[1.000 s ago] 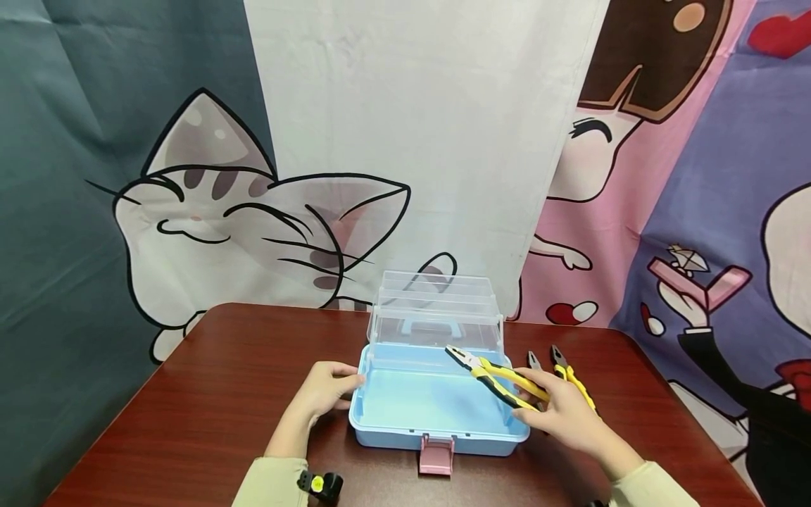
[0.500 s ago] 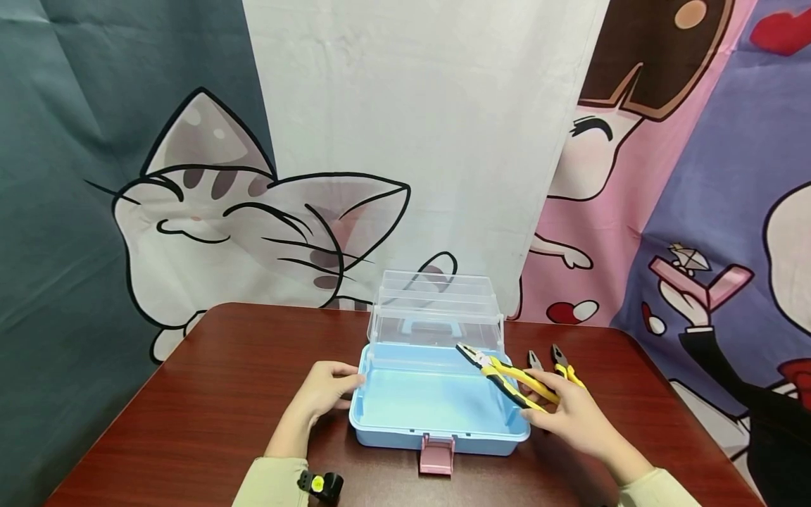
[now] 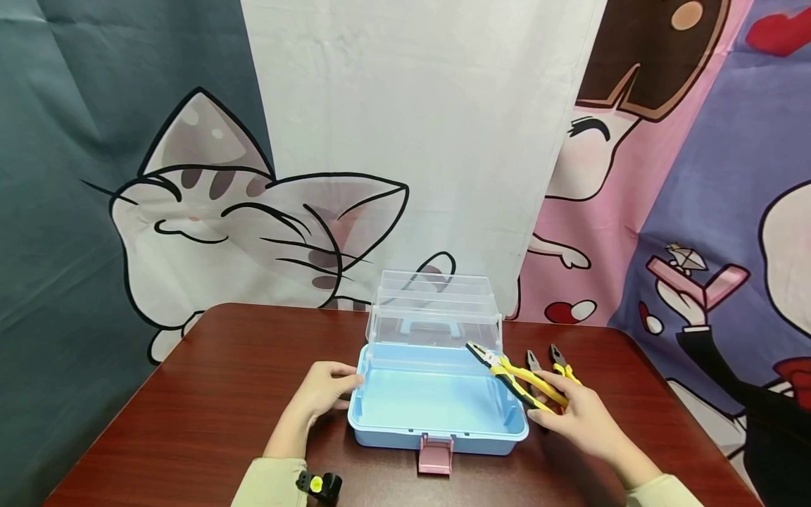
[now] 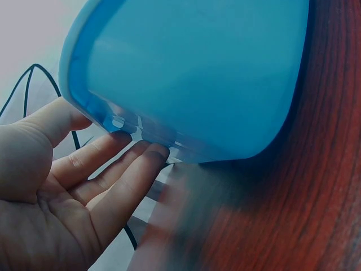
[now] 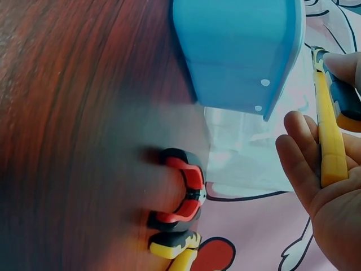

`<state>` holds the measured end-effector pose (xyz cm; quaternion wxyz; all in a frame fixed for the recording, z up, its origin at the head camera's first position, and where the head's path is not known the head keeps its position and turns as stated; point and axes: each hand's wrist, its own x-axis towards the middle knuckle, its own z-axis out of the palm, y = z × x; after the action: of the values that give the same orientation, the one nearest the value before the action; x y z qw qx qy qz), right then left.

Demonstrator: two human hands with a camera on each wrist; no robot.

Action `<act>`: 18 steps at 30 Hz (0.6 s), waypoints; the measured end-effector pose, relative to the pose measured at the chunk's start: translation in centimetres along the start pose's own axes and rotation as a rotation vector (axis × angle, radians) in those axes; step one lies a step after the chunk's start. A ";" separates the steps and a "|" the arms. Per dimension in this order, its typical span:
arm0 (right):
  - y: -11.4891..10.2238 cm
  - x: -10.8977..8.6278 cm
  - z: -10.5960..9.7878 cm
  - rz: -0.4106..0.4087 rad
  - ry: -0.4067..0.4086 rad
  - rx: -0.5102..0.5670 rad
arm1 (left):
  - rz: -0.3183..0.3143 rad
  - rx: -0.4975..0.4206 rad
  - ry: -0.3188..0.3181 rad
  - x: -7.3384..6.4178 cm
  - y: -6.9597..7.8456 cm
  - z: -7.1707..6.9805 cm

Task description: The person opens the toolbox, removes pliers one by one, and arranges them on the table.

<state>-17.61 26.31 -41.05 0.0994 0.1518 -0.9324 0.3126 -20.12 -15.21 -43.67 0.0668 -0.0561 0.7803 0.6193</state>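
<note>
An open light-blue toolbox (image 3: 437,445) with a raised clear lid (image 3: 437,292) stands on the table. My left hand (image 3: 326,387) holds its left side. In the left wrist view the thumb is at the rim and several fingertips touch the outer wall. My right hand (image 3: 579,415) grips combination pliers (image 3: 497,362) by yellow-and-black handles spread apart. The pliers' metal nose points up and left over the box's right side. In the right wrist view a yellow handle (image 5: 333,135) lies across the fingers, with the thumb on the other handle.
Right of the box lie red-and-black-handled pliers (image 5: 193,174) and yellow-and-black-handled pliers (image 5: 169,245). A pink latch (image 3: 436,456) hangs at the box front. The brown table (image 3: 253,352) reaches back to a printed cloth (image 3: 443,141).
My right hand has moved right and slightly down with the combination pliers, whose nose has shifted from the box's middle toward its right side. My left hand stays put.
</note>
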 end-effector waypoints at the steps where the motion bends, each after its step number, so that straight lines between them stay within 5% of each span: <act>1: 0.1 -0.1 0.0 -0.004 0.004 0.003 | 0.000 0.000 0.000 0.0 0.0 0.0; 18: 1.3 -0.7 -0.6 0.033 0.033 -0.001 | 0.001 -0.004 0.022 0.1 -0.2 0.1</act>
<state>-17.38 27.79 -41.44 0.1097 0.1310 -0.9332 0.3162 -20.20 -15.11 -43.89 0.0578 -0.0625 0.7797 0.6203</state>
